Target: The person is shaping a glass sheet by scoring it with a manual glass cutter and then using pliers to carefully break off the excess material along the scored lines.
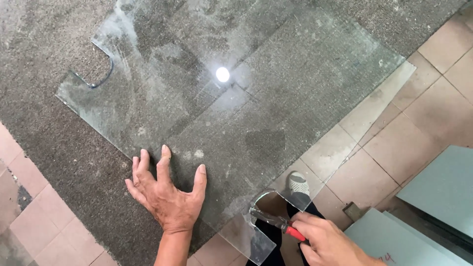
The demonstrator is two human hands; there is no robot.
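Note:
A large clear glass sheet [236,98] lies flat on a grey carpeted worktop [54,152], its right corner hanging over the edge. My left hand [165,192] presses flat on the sheet near its front edge, fingers spread. My right hand [327,241] grips red-handled pliers [271,221], whose jaws bite the glass at a notch [271,202] cut into the front edge. A second notch [93,66] shows at the sheet's far left edge.
Below the overhanging glass is a tiled floor [414,133], with my shoe [298,184] seen through the sheet. Pale grey panels [438,192] lie at the lower right. A bright lamp reflection [222,74] sits mid-sheet.

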